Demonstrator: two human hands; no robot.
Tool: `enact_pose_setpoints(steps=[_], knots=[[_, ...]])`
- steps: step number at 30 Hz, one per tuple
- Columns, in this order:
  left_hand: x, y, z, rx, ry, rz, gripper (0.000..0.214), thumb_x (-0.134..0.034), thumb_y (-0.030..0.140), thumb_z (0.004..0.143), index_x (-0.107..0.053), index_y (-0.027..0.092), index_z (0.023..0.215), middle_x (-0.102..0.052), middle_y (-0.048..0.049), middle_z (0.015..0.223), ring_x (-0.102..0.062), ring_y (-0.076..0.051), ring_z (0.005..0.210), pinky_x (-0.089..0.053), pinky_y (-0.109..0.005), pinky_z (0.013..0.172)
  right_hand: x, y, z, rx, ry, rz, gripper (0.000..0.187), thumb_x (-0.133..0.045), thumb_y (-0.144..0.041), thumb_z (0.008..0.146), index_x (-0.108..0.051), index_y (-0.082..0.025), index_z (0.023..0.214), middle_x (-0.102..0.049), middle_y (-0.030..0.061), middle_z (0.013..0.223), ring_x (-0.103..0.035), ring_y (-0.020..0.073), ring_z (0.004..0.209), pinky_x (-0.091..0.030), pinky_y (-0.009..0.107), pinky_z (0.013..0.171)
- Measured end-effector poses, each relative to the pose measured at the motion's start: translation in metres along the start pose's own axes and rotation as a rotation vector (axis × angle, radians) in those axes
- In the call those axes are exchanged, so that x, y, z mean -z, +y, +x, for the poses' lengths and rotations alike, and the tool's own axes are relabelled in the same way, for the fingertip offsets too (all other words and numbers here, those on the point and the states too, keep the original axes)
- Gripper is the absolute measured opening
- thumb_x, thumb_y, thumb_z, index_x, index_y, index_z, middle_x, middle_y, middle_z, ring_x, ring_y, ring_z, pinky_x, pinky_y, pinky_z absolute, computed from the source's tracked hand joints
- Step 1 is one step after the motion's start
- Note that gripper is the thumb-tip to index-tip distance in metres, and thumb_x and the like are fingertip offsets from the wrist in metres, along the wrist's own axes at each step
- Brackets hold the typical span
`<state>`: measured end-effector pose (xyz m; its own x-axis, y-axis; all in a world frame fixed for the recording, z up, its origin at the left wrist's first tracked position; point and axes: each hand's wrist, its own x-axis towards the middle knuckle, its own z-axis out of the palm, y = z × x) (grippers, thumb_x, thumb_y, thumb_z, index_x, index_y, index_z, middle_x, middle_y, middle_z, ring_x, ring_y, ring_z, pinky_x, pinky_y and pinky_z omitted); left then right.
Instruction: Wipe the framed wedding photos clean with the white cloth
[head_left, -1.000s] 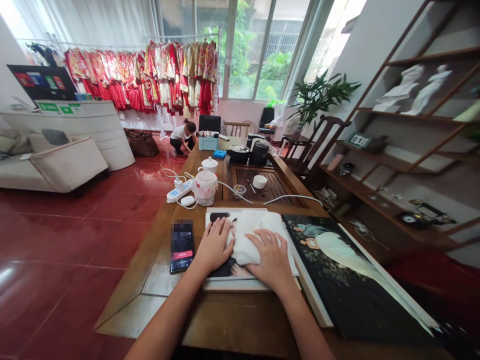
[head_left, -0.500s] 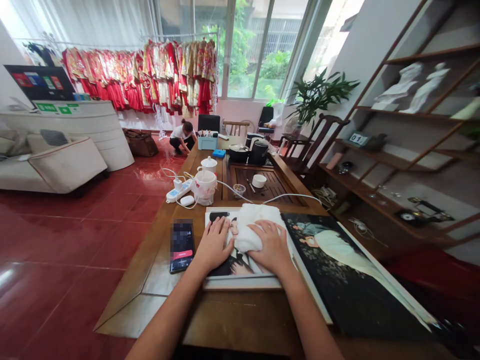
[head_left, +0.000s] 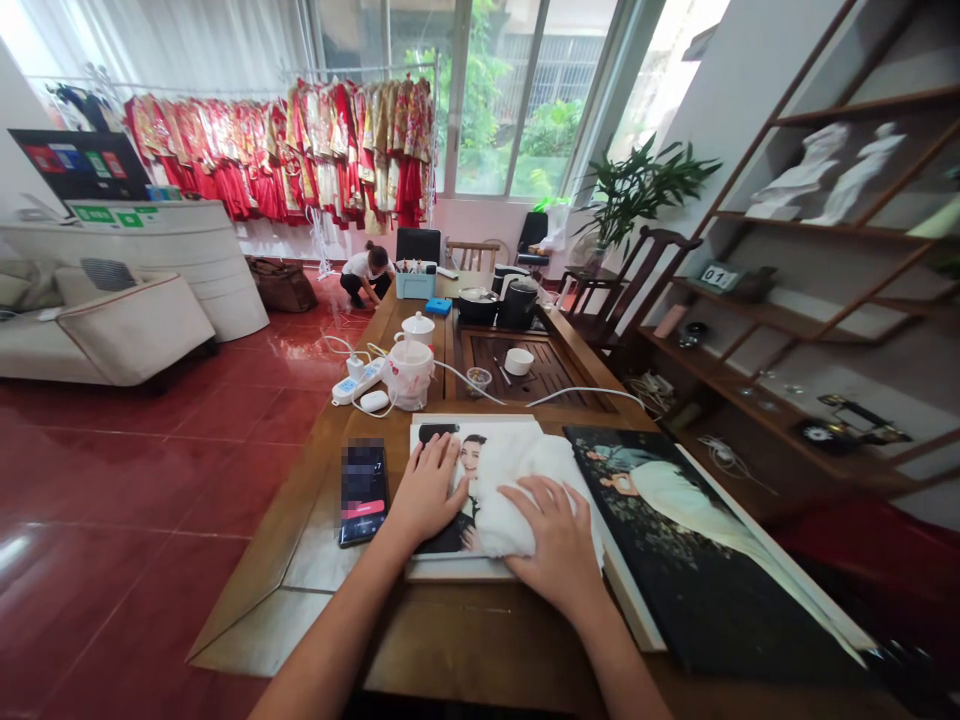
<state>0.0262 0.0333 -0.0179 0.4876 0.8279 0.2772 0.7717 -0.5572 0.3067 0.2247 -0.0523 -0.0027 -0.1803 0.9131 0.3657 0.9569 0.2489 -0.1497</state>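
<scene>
My left hand lies flat with its fingers stretched over the left side of an open photo album. My right hand is curved over a white fluffy cloth, pressing and gripping it near the album's lower right edge. The cloth covers much of the printed picture; a smiling portrait shows between the two hands. To the right, partly under the album's edge or against it, lies a large dark photo panel with a figure in a pale gown. A phone with a lit screen lies left of my left hand.
Beyond the album stand a plastic-wrapped cup, a lidded mug, a power strip and a white bowl on a tea tray. A cable crosses the wooden table. A person crouches beyond.
My right hand has moved the cloth down and slightly right towards the album's near edge, uncovering more of the portrait. My left hand stays in place.
</scene>
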Motion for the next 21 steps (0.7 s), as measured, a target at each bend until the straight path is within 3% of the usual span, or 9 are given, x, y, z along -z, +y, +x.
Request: enact_pose_setpoints(steps=[5,16,21], knots=[[0.000,0.000,0.000,0.002,-0.002,0.005,0.056,-0.037,0.042,0.095,-0.031,0.018,0.146,-0.031,-0.0091,0.153,-0.023,-0.024,0.143,-0.018,-0.045,0.117,0.003,0.000,-0.008,-0.007,-0.019,0.028,0.060,-0.067,-0.039,0.062,-0.058,-0.031,0.121,-0.059,0.0063,0.123,-0.044,0.0320,0.118,-0.019,0.050,0.104],[0.000,0.000,0.000,0.006,-0.012,0.004,0.055,-0.038,0.040,0.095,-0.032,0.018,0.145,-0.031,-0.0091,0.153,-0.023,-0.024,0.143,-0.020,-0.046,0.117,-0.006,0.017,0.058,-0.017,0.029,0.023,0.049,-0.065,-0.043,0.066,-0.062,-0.026,0.112,-0.060,0.0083,0.118,-0.044,0.0311,0.113,-0.022,0.048,0.099],[0.000,0.000,0.001,0.003,-0.009,0.017,0.055,-0.038,0.040,0.095,-0.032,0.019,0.146,-0.031,-0.0084,0.153,-0.022,-0.024,0.143,-0.019,-0.046,0.117,-0.007,0.017,0.054,-0.028,0.051,0.007,0.051,-0.064,-0.042,0.067,-0.060,-0.027,0.115,-0.059,0.0079,0.119,-0.045,0.0305,0.114,-0.022,0.048,0.100]])
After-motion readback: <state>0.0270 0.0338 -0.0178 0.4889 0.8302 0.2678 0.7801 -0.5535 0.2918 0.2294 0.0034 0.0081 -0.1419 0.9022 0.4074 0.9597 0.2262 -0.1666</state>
